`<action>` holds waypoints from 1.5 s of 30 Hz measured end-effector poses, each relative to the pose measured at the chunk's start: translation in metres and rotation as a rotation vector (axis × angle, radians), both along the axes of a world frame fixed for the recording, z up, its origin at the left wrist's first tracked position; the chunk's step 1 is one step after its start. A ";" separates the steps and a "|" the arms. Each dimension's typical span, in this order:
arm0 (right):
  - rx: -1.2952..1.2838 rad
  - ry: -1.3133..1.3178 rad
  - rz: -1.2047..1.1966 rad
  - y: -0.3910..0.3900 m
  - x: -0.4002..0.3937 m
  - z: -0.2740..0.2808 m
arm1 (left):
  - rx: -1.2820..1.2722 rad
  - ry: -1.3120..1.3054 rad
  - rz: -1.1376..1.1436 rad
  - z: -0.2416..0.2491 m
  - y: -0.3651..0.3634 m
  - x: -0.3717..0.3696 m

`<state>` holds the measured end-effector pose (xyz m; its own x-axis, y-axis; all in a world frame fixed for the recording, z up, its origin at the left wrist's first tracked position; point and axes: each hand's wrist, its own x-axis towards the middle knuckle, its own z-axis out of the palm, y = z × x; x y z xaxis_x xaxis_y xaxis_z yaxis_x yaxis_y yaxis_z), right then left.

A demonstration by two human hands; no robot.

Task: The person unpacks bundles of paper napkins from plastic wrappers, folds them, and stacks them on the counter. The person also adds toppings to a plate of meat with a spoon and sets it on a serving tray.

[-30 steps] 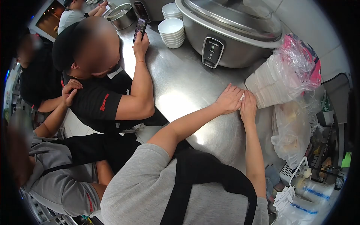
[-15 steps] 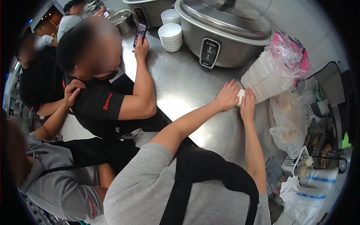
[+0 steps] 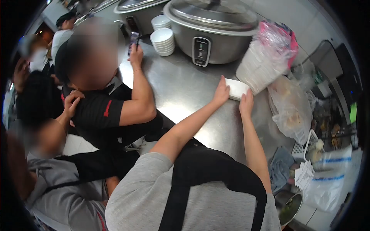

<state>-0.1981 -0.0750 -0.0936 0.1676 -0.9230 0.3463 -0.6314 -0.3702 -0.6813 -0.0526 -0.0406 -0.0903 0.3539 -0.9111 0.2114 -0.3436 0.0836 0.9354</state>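
A small white rectangular stack (image 3: pixel 236 89), which looks like folded paper or napkins, is held between my two hands above the steel counter (image 3: pixel 185 92). My left hand (image 3: pixel 221 92) grips its left end and my right hand (image 3: pixel 246 103) its right end. Just beyond my right hand leans a large plastic-wrapped pack of white items (image 3: pixel 260 63) with a pink and black top. A clear plastic bag (image 3: pixel 291 109) with pale contents lies to the right of my right hand.
Behind the counter stand a large rice cooker (image 3: pixel 219 42) and stacked white bowls (image 3: pixel 162 41). A co-worker at the left holds a phone (image 3: pixel 133 40), elbow on the counter. Another person in grey (image 3: pixel 73 196) is close by. A grey cloth (image 3: pixel 280 167) and metal pot (image 3: pixel 289 206) are at lower right.
My hands have moved apart to the ends of the white stack, so its top now shows. The camera view has shifted, and the co-worker's phone is turned more edge-on.
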 end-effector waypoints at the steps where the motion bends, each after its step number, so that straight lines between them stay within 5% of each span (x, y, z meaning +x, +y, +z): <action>1: -0.001 -0.013 0.006 -0.001 -0.002 -0.001 | -0.002 -0.035 -0.005 0.002 0.000 -0.002; 3: -0.029 -0.069 -0.027 -0.003 -0.006 -0.004 | -0.002 0.076 0.018 0.009 -0.001 -0.005; 7: -0.189 -0.144 -0.013 0.030 -0.032 0.047 | 0.011 -0.104 0.058 0.025 0.010 0.012; 9: -0.051 -0.271 0.077 0.053 -0.058 0.091 | -0.053 0.009 0.030 0.043 0.031 0.022; 12: -0.142 -0.272 0.007 0.061 -0.108 0.127 | -0.104 0.269 -0.071 0.058 0.065 0.025; 18: -0.121 -0.072 -0.314 0.036 -0.215 0.147 | 0.064 0.291 -0.356 0.061 0.103 0.004; 21: -0.045 -0.067 -0.269 0.025 -0.199 0.180 | 0.082 0.237 -0.477 0.074 0.093 -0.015; 28: -0.657 -0.047 0.263 -0.022 -0.074 0.296 | -0.446 -0.207 -0.398 0.198 0.018 -0.029; 31: -0.673 0.148 0.400 -0.058 -0.044 0.321 | -0.651 -0.374 -0.345 0.232 -0.002 -0.021; 32: -0.459 0.464 0.316 -0.068 -0.037 0.324 | -0.625 -0.330 -0.378 0.233 -0.007 -0.018; 33: -0.234 0.770 0.220 -0.075 -0.033 0.327 | -0.629 -0.330 -0.380 0.231 -0.008 -0.014; 34: -0.237 0.773 0.213 -0.083 -0.032 0.320 | -0.603 -0.341 -0.370 0.227 -0.009 -0.009; 37: -0.387 0.681 0.190 -0.099 -0.048 0.310 | -0.551 -0.324 -0.362 0.202 -0.006 0.003; 39: -0.605 0.320 0.426 -0.080 -0.061 0.317 | -0.433 -0.225 -0.372 0.175 0.008 0.012; 40: -0.619 0.339 0.409 -0.071 -0.071 0.327 | -0.363 -0.148 -0.379 0.162 0.019 0.016; 44: -0.755 0.267 0.075 -0.057 -0.136 0.377 | -0.064 0.130 -0.407 0.089 0.065 0.029; 45: -0.972 0.280 0.002 -0.065 -0.158 0.392 | 0.014 0.238 -0.424 0.073 0.076 0.028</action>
